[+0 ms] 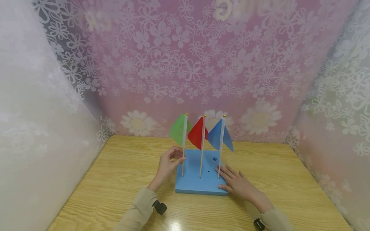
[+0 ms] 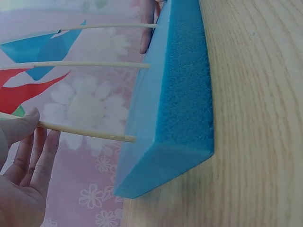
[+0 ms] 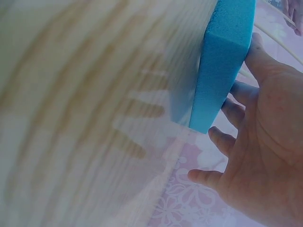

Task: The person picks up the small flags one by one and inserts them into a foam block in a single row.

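Observation:
A blue foam block (image 1: 192, 185) lies on the table with three small flags standing in a row in it, each on a thin wooden stick with a gold bead on top. The green flag (image 1: 177, 131) is at the left, the red flag (image 1: 196, 134) in the middle, the blue flag (image 1: 216, 135) at the right. Between thumb and fingers my left hand (image 1: 167, 163) pinches the green flag's stick, whose lower end sits in the block in the left wrist view. With fingers spread, my right hand (image 1: 239, 185) rests at the block's right edge, fingertips close by the blue flag's stick.
Two holes show in the block's top, a larger hole (image 1: 215, 158) and a small one (image 1: 208, 171). The wood-grain table (image 1: 130, 170) ends at a pink flowered backdrop (image 1: 173, 64). Pale flowered side panels stand left and right.

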Tool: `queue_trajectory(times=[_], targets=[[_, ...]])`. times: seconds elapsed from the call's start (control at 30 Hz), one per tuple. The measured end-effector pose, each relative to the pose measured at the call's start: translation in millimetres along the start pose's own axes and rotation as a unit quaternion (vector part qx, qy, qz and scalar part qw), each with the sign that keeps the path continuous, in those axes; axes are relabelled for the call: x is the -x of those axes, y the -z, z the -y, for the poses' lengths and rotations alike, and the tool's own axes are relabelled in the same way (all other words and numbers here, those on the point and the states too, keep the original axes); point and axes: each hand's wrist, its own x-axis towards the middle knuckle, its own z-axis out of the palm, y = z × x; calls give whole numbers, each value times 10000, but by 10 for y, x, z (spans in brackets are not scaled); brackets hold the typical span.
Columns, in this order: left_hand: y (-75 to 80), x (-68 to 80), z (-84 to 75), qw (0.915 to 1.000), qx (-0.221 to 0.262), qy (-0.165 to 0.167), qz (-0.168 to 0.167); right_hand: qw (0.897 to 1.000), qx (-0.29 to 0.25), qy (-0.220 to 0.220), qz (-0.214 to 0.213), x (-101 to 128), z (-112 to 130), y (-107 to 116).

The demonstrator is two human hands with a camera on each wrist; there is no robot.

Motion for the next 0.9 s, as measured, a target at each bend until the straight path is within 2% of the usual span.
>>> queue_trajectory(times=[0.2,0.33,0.63,0.77,0.9], targets=[[-16,35,30,9996,-227,-166,-24,10000,2,18,1,-8,-24,-26],[-26,48,0,9995,-304,-126,-22,10000,35,40,-29,-5,-18,-20],[11,129,-319,9990,-324,-204,232,9999,-69,42,63,-7,64,70],[9,144,-348,9992,-316,-109,221,10000,8,76,12,-1,28,37],[3,148,-359,9990,-300,125,293,10000,8,66,29,-1,6,12]])
